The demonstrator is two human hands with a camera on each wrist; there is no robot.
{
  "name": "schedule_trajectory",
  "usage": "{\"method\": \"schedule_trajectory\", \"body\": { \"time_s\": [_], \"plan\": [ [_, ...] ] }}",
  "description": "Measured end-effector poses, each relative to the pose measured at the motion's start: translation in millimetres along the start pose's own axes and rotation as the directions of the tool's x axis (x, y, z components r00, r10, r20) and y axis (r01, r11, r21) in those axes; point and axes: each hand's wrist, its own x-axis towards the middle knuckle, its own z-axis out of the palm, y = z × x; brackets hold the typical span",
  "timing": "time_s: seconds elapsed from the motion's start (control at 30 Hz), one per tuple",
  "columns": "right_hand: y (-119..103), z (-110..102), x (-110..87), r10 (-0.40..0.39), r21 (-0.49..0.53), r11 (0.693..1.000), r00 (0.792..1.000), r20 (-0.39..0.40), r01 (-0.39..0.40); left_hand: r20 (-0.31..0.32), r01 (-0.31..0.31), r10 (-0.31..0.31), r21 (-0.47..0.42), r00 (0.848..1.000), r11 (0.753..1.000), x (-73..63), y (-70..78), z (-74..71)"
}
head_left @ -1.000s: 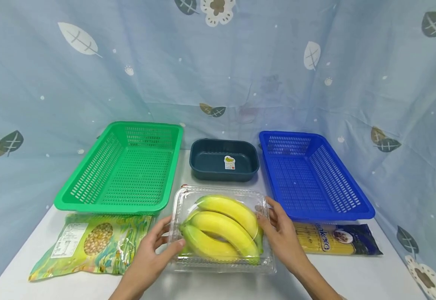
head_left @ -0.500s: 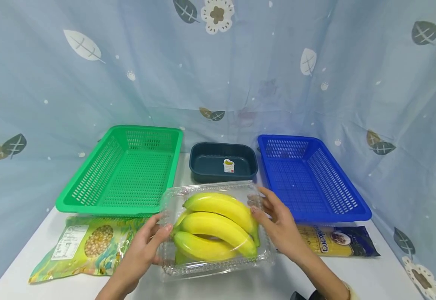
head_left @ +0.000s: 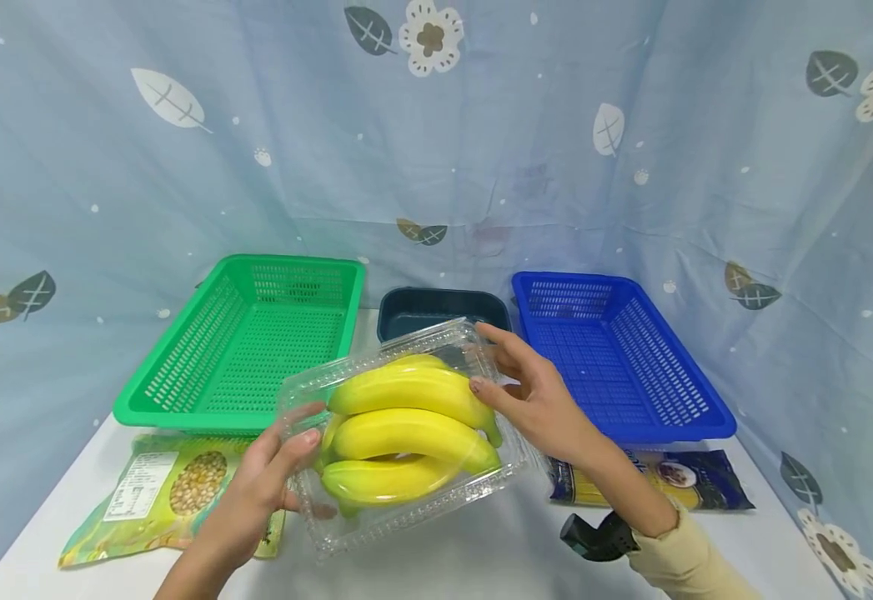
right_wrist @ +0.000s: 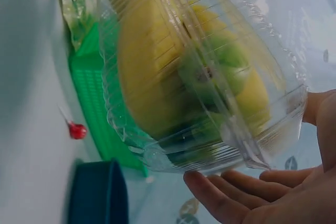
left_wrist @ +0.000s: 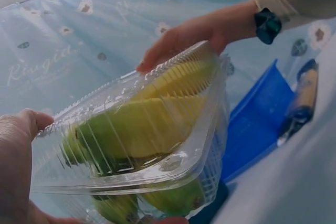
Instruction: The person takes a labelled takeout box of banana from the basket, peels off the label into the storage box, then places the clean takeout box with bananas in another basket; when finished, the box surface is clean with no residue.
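Tilted above the table, a clear plastic clamshell box (head_left: 398, 518) holds several yellow bananas (head_left: 406, 433) with greenish ends. My left hand (head_left: 252, 487) grips its left side, thumb on top and fingers partly seen through the plastic. On the opposite side, my right hand (head_left: 537, 400) holds the upper right edge, thumb over the lid. In the right wrist view, fingers (right_wrist: 226, 195) of that hand lie along the underside of the box. The left wrist view shows both hands on the lidded box, its right end raised.
A green basket (head_left: 346, 333) stands back left, a dark teal tub (head_left: 444, 296) at the middle back, a blue basket (head_left: 679, 367) back right. A bag of corn kernels (head_left: 143, 508) lies front left, a pasta packet (head_left: 676, 479) right. A small red object (right_wrist: 77, 130) lies near the tub.
The box has shifted left and turned counterclockwise, its right side rising and now covering part of the teal tub. Both hands moved with it, keeping their hold.
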Motion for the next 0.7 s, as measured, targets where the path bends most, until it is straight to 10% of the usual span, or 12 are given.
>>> {"method": "schedule_trajectory", "body": {
  "time_s": [0.7],
  "plan": [
    [-14, 13, 91.3, 0.078, -0.003, 0.997, 0.993, 0.090, -0.078, -0.085, -0.104, 0.097, -0.083, 0.992, 0.991, 22.1, 18.3, -58.2]
  ]
}}
